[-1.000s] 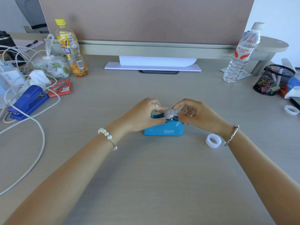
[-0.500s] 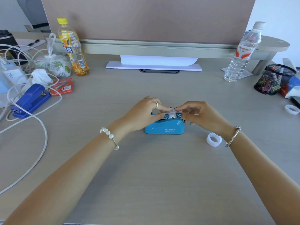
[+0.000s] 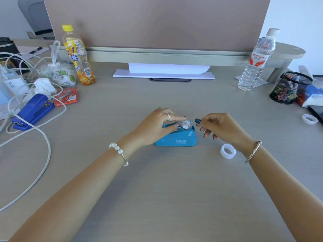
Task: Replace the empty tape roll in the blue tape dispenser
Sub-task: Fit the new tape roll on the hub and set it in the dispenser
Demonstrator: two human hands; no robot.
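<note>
The blue tape dispenser stands on the desk's middle, its label facing me. A tape roll sits in its cradle. My left hand grips the dispenser's left end, with thumb and forefinger on either side of the roll. My right hand hovers just right of the dispenser, fingers loosely curled, holding nothing that I can see. A bare white tape ring lies flat on the desk, below my right hand. Another white ring lies at the far right.
At the left are a blue stapler, a red staple box, white cables, a plastic bag and an orange drink bottle. A water bottle and a black mesh pen cup stand at the back right. A monitor base sits behind.
My right hand has let go of the roll and drawn back to the right. The roll now sits lower in the dispenser. My left hand stays on the dispenser.
</note>
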